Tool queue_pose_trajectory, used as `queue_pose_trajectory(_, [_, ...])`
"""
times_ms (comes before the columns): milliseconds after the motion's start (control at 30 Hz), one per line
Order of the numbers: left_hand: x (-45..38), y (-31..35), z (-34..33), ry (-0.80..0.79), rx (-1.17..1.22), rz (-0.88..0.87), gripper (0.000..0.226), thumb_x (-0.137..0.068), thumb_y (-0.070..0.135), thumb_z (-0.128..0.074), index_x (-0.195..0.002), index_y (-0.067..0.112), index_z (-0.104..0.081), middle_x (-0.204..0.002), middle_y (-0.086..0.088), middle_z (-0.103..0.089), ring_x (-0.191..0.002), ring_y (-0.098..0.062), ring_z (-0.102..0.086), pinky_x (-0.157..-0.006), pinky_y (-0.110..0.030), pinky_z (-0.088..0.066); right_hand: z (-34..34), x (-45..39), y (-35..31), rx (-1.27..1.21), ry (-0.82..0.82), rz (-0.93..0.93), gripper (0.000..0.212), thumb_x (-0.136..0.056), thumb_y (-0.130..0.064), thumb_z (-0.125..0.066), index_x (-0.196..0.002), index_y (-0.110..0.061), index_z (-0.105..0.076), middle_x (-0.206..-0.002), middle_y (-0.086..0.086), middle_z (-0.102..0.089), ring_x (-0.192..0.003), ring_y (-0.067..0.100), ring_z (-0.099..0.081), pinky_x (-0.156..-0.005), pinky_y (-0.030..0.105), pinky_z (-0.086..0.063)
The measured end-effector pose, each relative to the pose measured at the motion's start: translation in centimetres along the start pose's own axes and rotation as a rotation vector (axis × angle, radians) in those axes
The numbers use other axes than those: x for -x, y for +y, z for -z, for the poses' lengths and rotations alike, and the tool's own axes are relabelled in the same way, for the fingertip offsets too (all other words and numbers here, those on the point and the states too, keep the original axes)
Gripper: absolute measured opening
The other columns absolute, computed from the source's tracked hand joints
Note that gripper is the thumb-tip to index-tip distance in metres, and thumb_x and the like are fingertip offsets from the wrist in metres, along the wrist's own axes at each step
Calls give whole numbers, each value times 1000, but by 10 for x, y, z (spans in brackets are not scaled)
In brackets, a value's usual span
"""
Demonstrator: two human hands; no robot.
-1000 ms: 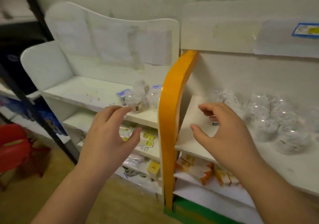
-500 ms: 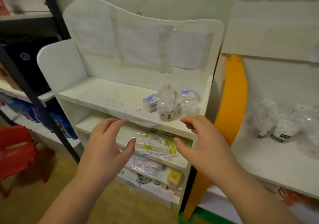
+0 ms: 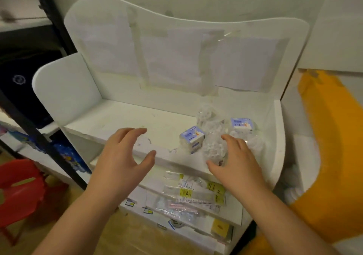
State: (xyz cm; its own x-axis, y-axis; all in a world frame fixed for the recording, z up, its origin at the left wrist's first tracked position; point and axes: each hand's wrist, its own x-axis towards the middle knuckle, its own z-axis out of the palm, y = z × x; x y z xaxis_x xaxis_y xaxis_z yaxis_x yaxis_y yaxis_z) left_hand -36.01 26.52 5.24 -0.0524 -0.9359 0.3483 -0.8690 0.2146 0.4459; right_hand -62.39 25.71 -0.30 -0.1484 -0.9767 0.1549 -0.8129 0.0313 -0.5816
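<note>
A white shelf unit (image 3: 125, 121) stands in front of me. On the right of its top shelf lie two small blue-and-white boxes (image 3: 191, 138), the second box (image 3: 241, 124) further right, among crumpled clear plastic-wrapped items (image 3: 212, 136). My left hand (image 3: 119, 162) hovers over the shelf's front edge, fingers spread and holding nothing. My right hand (image 3: 235, 164) reaches at the clear wrapped items, fingers loosely spread around the nearest one; I cannot tell whether it touches it.
Flat clear packets with yellow labels (image 3: 196, 190) lie on the lower shelf, more packets and a yellow box (image 3: 220, 229) below. An orange panel (image 3: 330, 136) of a second shelf unit stands at the right. A red chair (image 3: 17, 191) and a black rack post (image 3: 39, 136) are at the left.
The view has swung left and closer to the white shelf unit. Both hands have moved forward over the top shelf; my right hand has reached the clear wrapped items.
</note>
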Motion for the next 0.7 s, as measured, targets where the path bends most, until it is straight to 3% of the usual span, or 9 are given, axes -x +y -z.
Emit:
queue_pose_trajectory(100, [-25, -11, -15, -47, 22, -61, 56, -84, 49, -61, -136, 41, -40, -131, 20, -39, -119, -7, -42, -98, -32, -43, -13, -6, 3, -23, 11, -11, 75, -77, -48, -71, -141, -39, -32, -135, -8, -44, -121, 17, -48, -91, 29, -46])
queue_pose_trajectory(233, [-53, -26, -36, -108, 91, -130, 55, -82, 47, -64, -133, 41, -44, -124, 23, -41, -114, -7, -45, -92, -30, -44, -26, -9, 0, -117, 79, -61, 74, -76, -47, -75, -139, -37, -37, -136, -9, -46, -126, 14, -44, -96, 26, -42])
queue_pose_trajectory(500, [-98, -61, -79, -217, 193, -255, 55, -79, 45, -67, -130, 36, -49, -124, 16, -48, -111, -12, -49, -92, -32, -45, -52, -4, -14, -242, 268, -166, 63, -72, -46, -78, -126, -45, -45, -122, -19, -53, -111, 5, -53, -89, 25, -48])
queue_pose_trajectory(700, [-120, -55, -126, -381, 292, -241, 68, -73, 62, -63, -129, 25, -54, -125, 7, -53, -115, -14, -53, -98, -35, -45, -39, 7, -27, -236, 366, -223, 66, -70, -42, -81, -124, -46, -43, -121, -22, -54, -110, 1, -55, -91, 27, -50])
